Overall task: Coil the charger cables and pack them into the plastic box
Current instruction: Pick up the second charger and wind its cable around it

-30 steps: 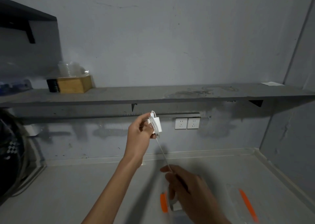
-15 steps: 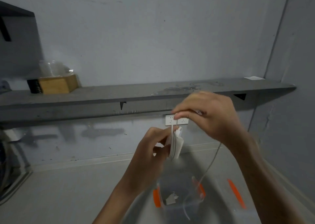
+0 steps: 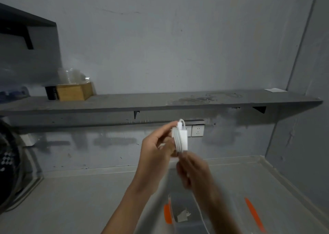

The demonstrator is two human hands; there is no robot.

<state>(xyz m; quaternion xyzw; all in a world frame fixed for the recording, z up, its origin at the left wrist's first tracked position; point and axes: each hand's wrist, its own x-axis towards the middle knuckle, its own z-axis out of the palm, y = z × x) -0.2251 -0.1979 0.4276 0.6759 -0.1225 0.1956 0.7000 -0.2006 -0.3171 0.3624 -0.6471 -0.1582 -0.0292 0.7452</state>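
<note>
- The left hand (image 3: 156,150) holds the charger (image 3: 183,137) upright in front of the wall sockets (image 3: 195,130), fingers closed round its left side; the brick's long axis runs up and down, and the turns of cable (image 3: 177,141) already wound lie along that axis.
- The right hand (image 3: 193,171) sits just below and slightly right of the charger, blurred, its fingers pinched narrow on the loose cable; I cannot tell exactly how the fingertips meet.
- From the right hand the free tail (image 3: 201,212) drops down toward the box (image 3: 213,221), which stands on the counter (image 3: 71,198) directly under both hands. A second white adapter (image 3: 182,215) appears to lie inside it already.
- The relation that matters: the charger is above the right hand, so the next wrap, I judge, must climb along the brick and go over its top. The right hand does the travelling; the left only steadies.
- Against half a second ago: the right hand was then above the charger, near the sockets, with the cable trailing down behind it; now it is beneath, so about half a turn has been laid on.
- A second ago the cable ran taut from charger down to the right hand, much lower; the hanging tail looks shorter now.
</note>
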